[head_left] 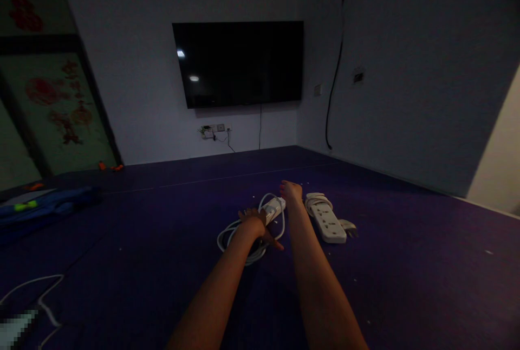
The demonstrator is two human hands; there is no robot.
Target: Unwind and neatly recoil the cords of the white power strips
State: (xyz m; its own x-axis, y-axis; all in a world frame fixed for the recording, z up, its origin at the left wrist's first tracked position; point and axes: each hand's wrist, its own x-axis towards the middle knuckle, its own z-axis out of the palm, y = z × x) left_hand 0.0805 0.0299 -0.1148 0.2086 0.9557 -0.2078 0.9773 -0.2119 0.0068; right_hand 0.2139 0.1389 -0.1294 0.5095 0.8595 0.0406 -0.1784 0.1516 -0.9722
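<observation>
A white power strip (273,209) lies on the dark blue-purple floor, with its pale cord (223,237) in loose loops around it. My left hand (252,224) rests over the near end of this strip and the loops, fingers spread and thumb stretched out to the right. Just past the strip's far end is my right hand (291,190), its fingers curled toward the left; what they hold, if anything, is hidden. To the right of my right forearm lies a second white power strip (327,222), cord wrapped round its far end and plug beside its near end.
A television (244,63) hangs on the far wall above several sockets (217,128). A black cable (337,68) runs down the right wall. Blue cloth (60,201) lies at left, near orange objects (117,168). A white cord (46,306) lies at lower left.
</observation>
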